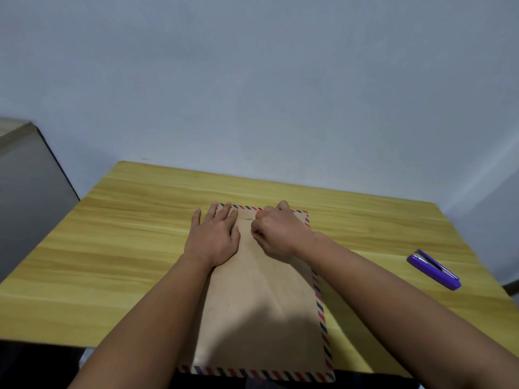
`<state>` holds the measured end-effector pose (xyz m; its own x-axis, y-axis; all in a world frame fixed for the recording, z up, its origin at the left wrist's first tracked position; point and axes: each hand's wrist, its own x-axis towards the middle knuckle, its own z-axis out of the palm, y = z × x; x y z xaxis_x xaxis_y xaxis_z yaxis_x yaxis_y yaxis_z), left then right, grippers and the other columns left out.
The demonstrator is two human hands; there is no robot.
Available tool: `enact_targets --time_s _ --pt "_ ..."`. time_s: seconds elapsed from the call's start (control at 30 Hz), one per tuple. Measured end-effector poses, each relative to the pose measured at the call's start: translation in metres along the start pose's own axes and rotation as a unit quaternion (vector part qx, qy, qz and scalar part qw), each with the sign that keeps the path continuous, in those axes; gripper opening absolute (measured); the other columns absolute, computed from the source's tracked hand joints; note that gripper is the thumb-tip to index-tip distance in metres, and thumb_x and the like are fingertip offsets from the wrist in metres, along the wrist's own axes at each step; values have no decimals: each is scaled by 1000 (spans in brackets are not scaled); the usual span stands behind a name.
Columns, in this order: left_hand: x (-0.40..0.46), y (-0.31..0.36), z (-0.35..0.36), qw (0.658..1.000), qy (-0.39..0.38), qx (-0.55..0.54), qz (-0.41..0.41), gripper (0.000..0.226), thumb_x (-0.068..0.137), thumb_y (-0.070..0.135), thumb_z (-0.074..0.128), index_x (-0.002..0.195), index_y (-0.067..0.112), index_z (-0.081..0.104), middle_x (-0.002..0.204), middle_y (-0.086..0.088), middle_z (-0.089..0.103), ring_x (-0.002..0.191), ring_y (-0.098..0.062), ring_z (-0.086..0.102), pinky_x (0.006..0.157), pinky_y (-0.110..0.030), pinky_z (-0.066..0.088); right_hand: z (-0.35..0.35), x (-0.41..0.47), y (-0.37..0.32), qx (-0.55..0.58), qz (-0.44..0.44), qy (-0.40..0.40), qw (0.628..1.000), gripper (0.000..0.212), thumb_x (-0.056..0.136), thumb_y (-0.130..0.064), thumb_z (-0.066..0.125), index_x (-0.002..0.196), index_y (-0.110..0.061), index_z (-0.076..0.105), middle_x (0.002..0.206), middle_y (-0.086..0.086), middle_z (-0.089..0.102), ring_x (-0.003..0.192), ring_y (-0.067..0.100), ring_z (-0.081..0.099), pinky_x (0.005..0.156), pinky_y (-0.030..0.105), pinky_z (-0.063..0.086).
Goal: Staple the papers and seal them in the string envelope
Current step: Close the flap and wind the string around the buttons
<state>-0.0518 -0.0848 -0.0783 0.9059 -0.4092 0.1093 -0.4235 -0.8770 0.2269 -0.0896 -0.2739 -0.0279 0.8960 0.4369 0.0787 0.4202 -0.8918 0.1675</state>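
Note:
A brown string envelope with a red and blue striped border lies lengthwise on the wooden table, its near end over the table's front edge. My left hand lies flat with straight fingers on the envelope's far left corner. My right hand has curled fingers and pinches something thin, seemingly the string, at the flap near a red button that it half hides. The papers are not visible. A purple stapler lies on the table to the right, apart from both hands.
A grey cabinet stands beside the table's left edge. A plain wall rises right behind the table's far edge. Bare tabletop lies to the left of the envelope and between the envelope and the stapler.

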Motion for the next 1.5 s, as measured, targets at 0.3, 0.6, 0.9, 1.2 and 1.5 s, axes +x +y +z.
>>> enact_targets --time_s 0.3,0.6,0.9,1.2,1.5 --pt "1 -2 3 1000 3 15 6 62 98 44 19 156 28 31 168 7 20 157 -22 8 123 -57 7 -6 55 24 -52 -34 -39 997 17 99 -26 53 94 -24 69 96 -6 65 96 24 56 81 42 27" --pt "1 -3 1 1000 2 15 5 60 100 44 22 157 29 30 169 7 17 157 -21 7 124 -56 5 7 62 52 40 57 -26 997 23 100 -28 51 88 -23 71 86 -9 58 95 21 61 82 39 21" --pt "2 -5 4 1000 -4 6 -3 58 100 45 23 157 39 28 169 7 16 157 -23 6 124 -57 3 17 3 57 25 29 49 998 26 100 -27 53 79 -21 68 80 -3 60 80 24 58 81 41 29" --pt "1 -2 3 1000 2 -3 -7 58 99 43 25 157 38 30 169 6 18 157 -23 8 124 -56 4 15 -29 20 12 -30 96 995 27 100 -26 52 79 -19 66 75 -4 59 73 22 52 80 43 36" --pt "0 -2 3 1000 1 -2 -2 58 99 43 23 157 38 29 169 5 17 157 -23 8 124 -56 4 13 3 -1 35 -7 60 998 24 103 -24 47 87 -21 65 84 -3 59 78 25 57 83 46 38"
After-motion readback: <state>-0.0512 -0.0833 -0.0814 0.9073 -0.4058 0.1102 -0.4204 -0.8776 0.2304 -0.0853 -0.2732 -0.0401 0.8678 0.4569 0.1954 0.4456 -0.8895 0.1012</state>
